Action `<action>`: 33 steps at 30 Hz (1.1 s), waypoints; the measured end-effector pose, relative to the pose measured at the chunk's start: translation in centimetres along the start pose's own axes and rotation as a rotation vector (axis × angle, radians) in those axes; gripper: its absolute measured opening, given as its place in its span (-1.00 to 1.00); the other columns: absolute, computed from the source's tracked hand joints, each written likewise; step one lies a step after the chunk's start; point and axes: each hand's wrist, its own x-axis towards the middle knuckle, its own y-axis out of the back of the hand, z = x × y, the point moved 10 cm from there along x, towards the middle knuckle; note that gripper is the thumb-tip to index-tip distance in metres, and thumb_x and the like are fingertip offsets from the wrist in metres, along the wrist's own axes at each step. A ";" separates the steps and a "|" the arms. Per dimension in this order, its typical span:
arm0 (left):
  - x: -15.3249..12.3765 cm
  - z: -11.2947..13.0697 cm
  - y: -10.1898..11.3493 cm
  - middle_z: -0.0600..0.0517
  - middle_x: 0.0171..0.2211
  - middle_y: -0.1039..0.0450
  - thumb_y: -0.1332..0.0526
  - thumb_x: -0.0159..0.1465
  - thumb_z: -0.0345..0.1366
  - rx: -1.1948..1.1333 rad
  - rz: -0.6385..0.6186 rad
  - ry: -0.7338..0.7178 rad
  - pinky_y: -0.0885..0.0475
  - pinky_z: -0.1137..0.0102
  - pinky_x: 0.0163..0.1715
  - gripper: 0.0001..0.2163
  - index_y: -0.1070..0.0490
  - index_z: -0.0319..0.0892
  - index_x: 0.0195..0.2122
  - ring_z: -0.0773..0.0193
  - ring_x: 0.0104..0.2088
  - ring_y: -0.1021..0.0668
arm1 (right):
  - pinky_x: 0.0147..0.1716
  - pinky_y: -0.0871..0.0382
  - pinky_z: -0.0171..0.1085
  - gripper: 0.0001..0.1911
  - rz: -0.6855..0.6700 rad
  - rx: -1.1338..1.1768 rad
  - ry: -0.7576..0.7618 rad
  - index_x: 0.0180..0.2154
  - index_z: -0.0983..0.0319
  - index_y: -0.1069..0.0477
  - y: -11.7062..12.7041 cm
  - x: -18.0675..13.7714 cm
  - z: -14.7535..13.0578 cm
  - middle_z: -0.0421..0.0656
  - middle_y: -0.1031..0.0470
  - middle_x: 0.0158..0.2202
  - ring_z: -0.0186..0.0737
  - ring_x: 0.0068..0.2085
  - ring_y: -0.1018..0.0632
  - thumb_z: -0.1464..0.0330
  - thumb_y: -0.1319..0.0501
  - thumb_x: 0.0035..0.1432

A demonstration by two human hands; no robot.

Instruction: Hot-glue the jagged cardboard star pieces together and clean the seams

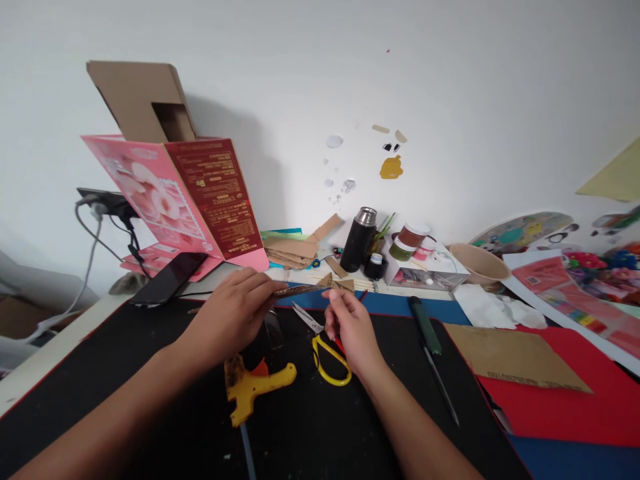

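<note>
My left hand is closed over a narrow strip of brown cardboard, which I see nearly edge-on. The thumb and fingertips of my right hand pinch the strip's right end, where a small folded or pointed piece shows. Both hands are raised over the black desk mat. Below and between them lie scissors with yellow handles and blades pointing away, partly behind my right hand. A yellow glue gun rests below my left hand, a clear stick or cord running from it toward me.
A pink box and a phone stand at left. Along the wall are cardboard scraps, a black flask and paint jars. A green-handled knife lies right, beside a cardboard sheet on red paper.
</note>
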 end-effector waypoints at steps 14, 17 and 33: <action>-0.1 0.0 -0.1 -0.07 -0.16 -0.61 -0.11 0.50 -0.35 -0.115 -0.056 0.054 -0.48 0.17 -0.09 -0.78 -0.56 -0.15 -0.03 0.07 -0.14 -0.57 | -0.65 -0.10 -0.36 -0.47 0.004 -0.029 0.018 -0.30 0.18 -0.45 -0.1 0.1 0.3 -0.37 -0.31 -0.62 -0.40 -0.67 -0.27 -0.16 -0.39 0.18; -0.1 -0.1 -0.1 -0.07 -0.15 -0.62 -0.10 0.50 -0.35 -0.136 -0.061 0.063 -0.48 0.17 -0.08 -0.77 -0.57 -0.14 0.00 0.07 -0.13 -0.57 | -0.65 -0.11 -0.36 -0.46 0.009 -0.050 0.028 -0.29 0.19 -0.47 0.0 0.0 0.2 -0.36 -0.32 -0.62 -0.39 -0.66 -0.27 -0.17 -0.38 0.19; -0.1 -1.1 0.7 -0.02 -0.16 -0.61 -0.12 0.49 -0.22 -0.273 -0.103 0.198 -0.52 0.29 -0.14 -0.75 -0.54 -0.08 0.06 0.14 -0.16 -0.61 | -0.61 -0.14 -0.32 -0.50 0.003 -0.167 0.112 -0.33 0.16 -0.45 -0.4 -0.6 -1.5 -0.34 -0.30 -0.64 -0.34 -0.64 -0.31 -0.14 -0.33 0.27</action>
